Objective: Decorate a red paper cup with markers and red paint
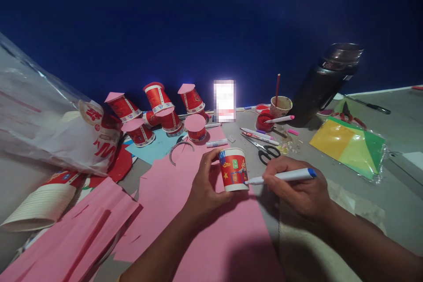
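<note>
A red and white printed paper cup (pixel 234 171) is gripped by my left hand (pixel 205 181), with fingers behind its rim and the thumb along its base. Blue marks show on the cup's printed side. My right hand (pixel 294 189) holds a white marker (pixel 287 176) with a blue end, and its tip meets the cup's lower right side. Under the cup lies a large pink paper sheet (pixel 211 233). Black-handled scissors (pixel 267 149) rest just beyond my right hand. Behind the cup are a capped marker (pixel 217 143) and a small white eraser-like block (pixel 231 138).
Several red cups with pink paper tops (pixel 194 128) stand at the back left. A plastic bag (pixel 49 110) and stacked cups (pixel 42 202) lie left. At right are a dark flask (pixel 317 88), a pencil cup (pixel 280 105) and coloured paper (pixel 346 143). A lit, blurred screen (pixel 224 99) stands behind.
</note>
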A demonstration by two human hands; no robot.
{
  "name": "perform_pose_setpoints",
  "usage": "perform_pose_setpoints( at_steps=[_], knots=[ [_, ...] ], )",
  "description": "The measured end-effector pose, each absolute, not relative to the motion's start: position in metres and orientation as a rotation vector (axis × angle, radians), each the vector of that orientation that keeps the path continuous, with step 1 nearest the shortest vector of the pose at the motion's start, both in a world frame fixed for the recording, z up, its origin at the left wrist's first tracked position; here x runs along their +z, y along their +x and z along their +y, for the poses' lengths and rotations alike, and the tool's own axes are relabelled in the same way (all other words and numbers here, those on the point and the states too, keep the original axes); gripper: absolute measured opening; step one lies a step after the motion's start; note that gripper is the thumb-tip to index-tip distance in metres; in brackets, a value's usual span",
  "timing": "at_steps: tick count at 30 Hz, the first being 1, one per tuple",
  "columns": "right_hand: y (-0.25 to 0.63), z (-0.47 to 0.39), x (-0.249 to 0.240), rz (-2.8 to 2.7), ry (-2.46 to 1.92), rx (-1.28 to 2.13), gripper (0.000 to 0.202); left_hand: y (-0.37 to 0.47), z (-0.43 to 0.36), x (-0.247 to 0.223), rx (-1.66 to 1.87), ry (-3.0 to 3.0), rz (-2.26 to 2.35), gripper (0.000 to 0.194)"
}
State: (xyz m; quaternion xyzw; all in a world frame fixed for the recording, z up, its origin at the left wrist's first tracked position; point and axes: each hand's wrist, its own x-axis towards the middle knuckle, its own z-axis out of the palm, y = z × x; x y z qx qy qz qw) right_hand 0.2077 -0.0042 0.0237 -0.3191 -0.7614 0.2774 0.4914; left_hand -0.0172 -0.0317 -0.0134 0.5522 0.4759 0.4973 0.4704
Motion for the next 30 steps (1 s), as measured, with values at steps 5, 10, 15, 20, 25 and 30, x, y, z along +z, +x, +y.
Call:
perform_pose_setpoints(
  at_steps=[5, 10, 15, 20, 25, 30],
  knots=[
    [0.208, -0.004, 0.023, -1.839, -0.768, 0.661, 0.019, -0.018, -0.031, -0.013, 1.214, 1.339, 1.162, 0.087],
    [0.207, -0.006, 0.021, -1.773, -0.799, 0.645, 0.018, -0.018, -0.031, -0.01, 1.24, 1.434, 1.247, 0.083],
    [0.205, -0.008, 0.02, -1.789, -0.78, 0.624, 0.017, -0.015, -0.031, -0.009, 1.244, 1.566, 1.322, 0.079],
    [0.201, -0.009, 0.02, -1.846, -0.72, 0.622, 0.013, -0.016, -0.031, -0.017, 1.253, 1.67, 1.337, 0.079],
    [0.198, -0.01, 0.018, -1.879, -0.69, 0.627, 0.012, -0.017, -0.033, -0.021, 1.233, 1.737, 1.358, 0.082],
    [0.197, -0.01, 0.019, -1.924, -0.684, 0.584, 0.014, -0.016, -0.033, -0.018, 1.25, 1.73, 1.357, 0.081]
  ],
)
